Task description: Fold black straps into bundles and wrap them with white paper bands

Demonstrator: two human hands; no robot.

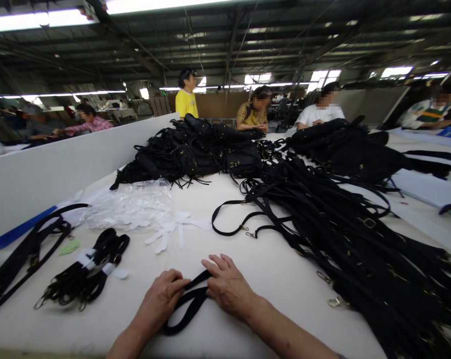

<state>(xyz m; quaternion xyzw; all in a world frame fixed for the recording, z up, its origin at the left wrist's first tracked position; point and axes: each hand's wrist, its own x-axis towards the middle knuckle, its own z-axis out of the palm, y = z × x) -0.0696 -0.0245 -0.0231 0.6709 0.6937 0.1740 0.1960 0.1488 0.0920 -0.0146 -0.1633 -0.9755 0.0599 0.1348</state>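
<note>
A black strap (190, 311) lies looped on the white table near its front edge, between my two hands. My left hand (161, 298) is closed on the strap's left part, thumb and fingers pressed together. On the right side, my right hand (229, 286) rests over the strap with its upper fingers spread apart; its thumb side touches the strap, and what lies under the palm is hidden. To the left sits a bundle of folded black straps (98, 269) with metal hooks, wrapped with white strips.
Long black straps (323, 239) with metal clasps heap across the right side. Black bags (206, 149) pile at the back. White paper strips (180, 232) and clear plastic (131, 204) lie mid-table. A white partition (61, 169) borders the left. Several people stand or sit beyond.
</note>
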